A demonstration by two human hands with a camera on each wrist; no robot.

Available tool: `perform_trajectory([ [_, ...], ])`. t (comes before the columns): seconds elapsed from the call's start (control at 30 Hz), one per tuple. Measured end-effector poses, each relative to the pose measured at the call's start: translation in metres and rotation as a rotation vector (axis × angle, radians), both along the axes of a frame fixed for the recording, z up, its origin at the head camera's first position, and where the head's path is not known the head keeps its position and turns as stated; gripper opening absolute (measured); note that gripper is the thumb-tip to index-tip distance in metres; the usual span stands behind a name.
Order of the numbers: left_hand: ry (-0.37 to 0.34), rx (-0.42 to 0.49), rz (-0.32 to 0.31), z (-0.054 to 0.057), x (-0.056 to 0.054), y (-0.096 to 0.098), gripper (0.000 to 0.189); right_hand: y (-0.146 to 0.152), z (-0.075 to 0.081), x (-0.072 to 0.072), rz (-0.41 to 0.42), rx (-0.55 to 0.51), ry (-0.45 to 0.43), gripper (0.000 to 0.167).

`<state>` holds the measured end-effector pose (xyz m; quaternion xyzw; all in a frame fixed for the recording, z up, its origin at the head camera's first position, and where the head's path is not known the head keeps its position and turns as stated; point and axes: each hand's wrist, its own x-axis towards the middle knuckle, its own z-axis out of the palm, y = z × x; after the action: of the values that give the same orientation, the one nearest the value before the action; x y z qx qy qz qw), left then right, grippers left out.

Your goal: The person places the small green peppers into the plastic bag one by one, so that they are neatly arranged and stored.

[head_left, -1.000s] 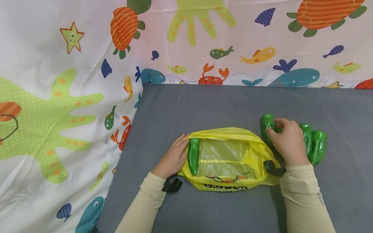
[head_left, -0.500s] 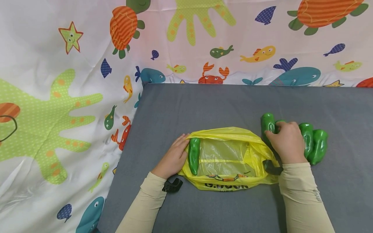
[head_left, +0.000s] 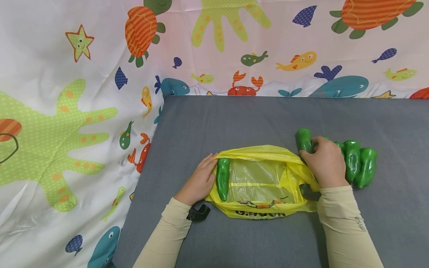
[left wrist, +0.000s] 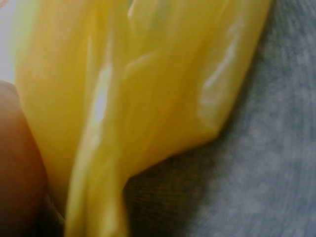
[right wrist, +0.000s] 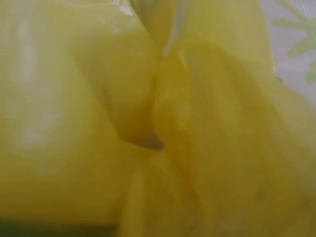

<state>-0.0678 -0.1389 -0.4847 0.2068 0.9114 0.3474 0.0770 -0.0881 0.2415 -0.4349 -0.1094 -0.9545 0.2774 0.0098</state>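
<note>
Green and glossy, one pepper [head_left: 303, 138] is pinched in the right hand [head_left: 326, 162] beside the far right end of the yellow bag [head_left: 261, 153]; more peppers [head_left: 366, 168] lie right of it, another pepper [head_left: 222, 178] inside the bag, at left. The left hand [head_left: 198, 181] touches the left rim; whether it pinches, I cannot tell.

Creased beige sleeves [head_left: 164, 236] end at bare hands [head_left: 196, 183]. The right sleeve [head_left: 346, 230] bears a small grey marking [head_left: 360, 224] toward 3 o'clock; a curved black camera [head_left: 200, 213] juts from the left wrist toward 3 o'clock.
</note>
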Motion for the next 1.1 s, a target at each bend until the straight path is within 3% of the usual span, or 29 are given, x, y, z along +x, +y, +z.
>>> perform_trajectory([
  [0.5, 0.000, 0.005, -0.004, -0.001, -0.001, -0.001, 0.052, -0.009, 0.001, -0.001, 0.036, -0.016, -0.029, 0.061],
  [0.8, 0.007, 0.015, -0.005, -0.001, 0.000, -0.001, 0.052, -0.007, 0.001, -0.001, 0.037, -0.008, 0.026, 0.052],
  [1.1, -0.003, 0.009, 0.000, -0.001, 0.000, 0.000, 0.052, -0.003, 0.015, 0.002, 0.008, -0.031, 0.102, 0.047],
])
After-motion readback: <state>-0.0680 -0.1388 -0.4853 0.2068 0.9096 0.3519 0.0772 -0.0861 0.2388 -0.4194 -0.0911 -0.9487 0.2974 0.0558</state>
